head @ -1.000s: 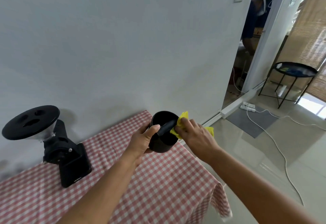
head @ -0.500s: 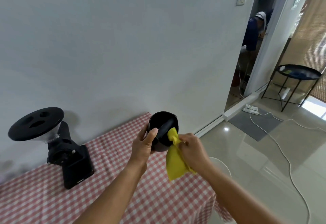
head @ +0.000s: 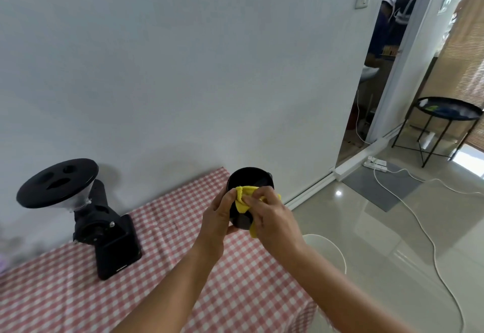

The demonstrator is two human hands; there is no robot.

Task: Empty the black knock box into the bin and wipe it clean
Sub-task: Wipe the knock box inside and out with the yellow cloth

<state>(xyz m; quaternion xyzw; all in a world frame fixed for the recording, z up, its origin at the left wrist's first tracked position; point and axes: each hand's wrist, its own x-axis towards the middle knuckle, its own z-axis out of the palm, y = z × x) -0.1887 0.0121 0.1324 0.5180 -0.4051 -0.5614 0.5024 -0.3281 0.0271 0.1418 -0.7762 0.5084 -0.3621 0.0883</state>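
The black knock box [head: 251,179] is a round open cup held in the air above the table's right end, its mouth tilted toward me. My left hand [head: 219,216] grips its left side, thumb up near the rim. My right hand [head: 269,216] holds a yellow cloth [head: 242,197] bunched against the near rim and front wall of the box. A fold of the cloth hangs below my right palm. The white rim of the bin [head: 332,247] shows on the floor under my right forearm, mostly hidden.
A black coffee grinder [head: 104,235] with a wide hopper lid stands on the red-checked tablecloth [head: 170,228] at left. White cables [head: 419,217] and a power strip lie on the tiled floor. A black round side table [head: 449,108] stands by the doorway, where a person is partly visible.
The cloth hung loose from my right hand below the box; now it is bunched up against the box's near rim. Both hands stay on the box.
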